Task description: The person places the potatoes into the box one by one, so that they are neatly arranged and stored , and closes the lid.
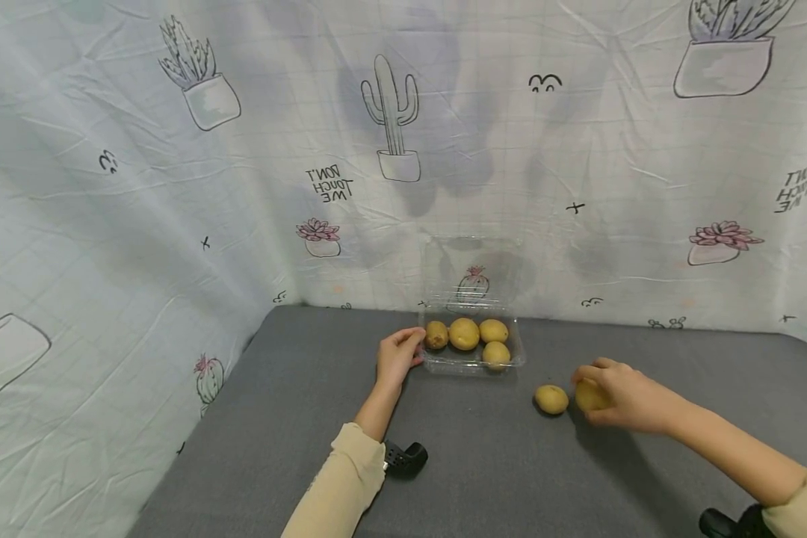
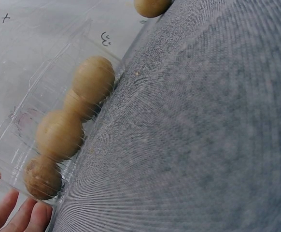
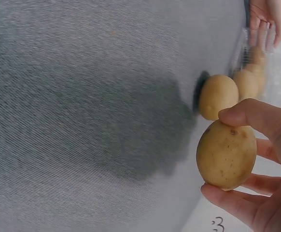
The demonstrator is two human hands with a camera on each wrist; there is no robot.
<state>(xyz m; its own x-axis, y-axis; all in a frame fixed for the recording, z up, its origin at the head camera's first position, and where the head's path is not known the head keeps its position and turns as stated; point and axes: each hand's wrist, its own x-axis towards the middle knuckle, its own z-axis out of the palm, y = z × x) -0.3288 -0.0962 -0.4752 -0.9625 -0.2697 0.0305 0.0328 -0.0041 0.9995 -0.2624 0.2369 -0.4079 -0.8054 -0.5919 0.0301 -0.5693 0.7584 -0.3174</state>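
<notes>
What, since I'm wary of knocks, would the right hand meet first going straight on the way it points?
Probably the loose potato just ahead of the held potato; how high the right hand sits above the grey surface is unclear, so it might pass over.

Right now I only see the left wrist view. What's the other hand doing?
Observer: The right hand has a potato in its fingers.

Operator: Ooh! Does that one have any spots?

Observer: Yes, the right wrist view shows a few small dark marks on its skin.

Operator: And where is it, close to the others?

Observer: In the head view, it is farther from the clear box than the loose potato is.
</notes>
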